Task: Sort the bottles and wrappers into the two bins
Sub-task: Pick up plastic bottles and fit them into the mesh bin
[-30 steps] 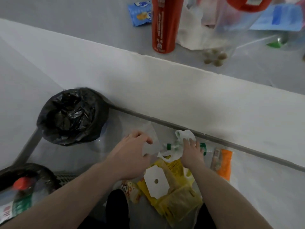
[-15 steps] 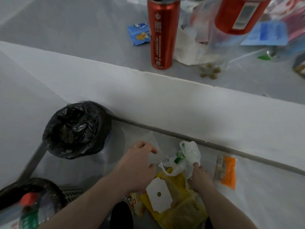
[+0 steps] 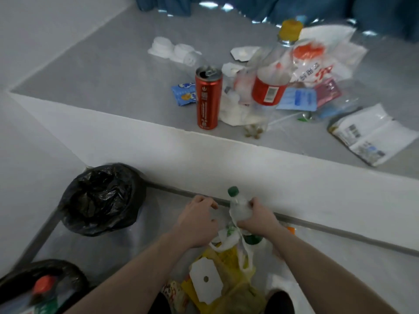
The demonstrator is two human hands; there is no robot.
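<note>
At the bottom edge a yellow wrapper (image 3: 229, 288) with a white tag lies between the forearms, and lower left a black-lined bin (image 3: 68, 275) holds a bottle with an orange cap (image 3: 42, 287). Just above centre-bottom, the right hand (image 3: 260, 219) grips a clear bottle (image 3: 239, 209) with a green cap, tilted up off the floor. The left hand (image 3: 197, 219) hovers beside it with fingers curled, holding nothing visible. At left-centre stands a second black-lined bin (image 3: 99, 198). Beyond the white ledge, in the upper half, a red can (image 3: 207, 98) stands beside a red-labelled bottle (image 3: 272, 80) and scattered wrappers.
</note>
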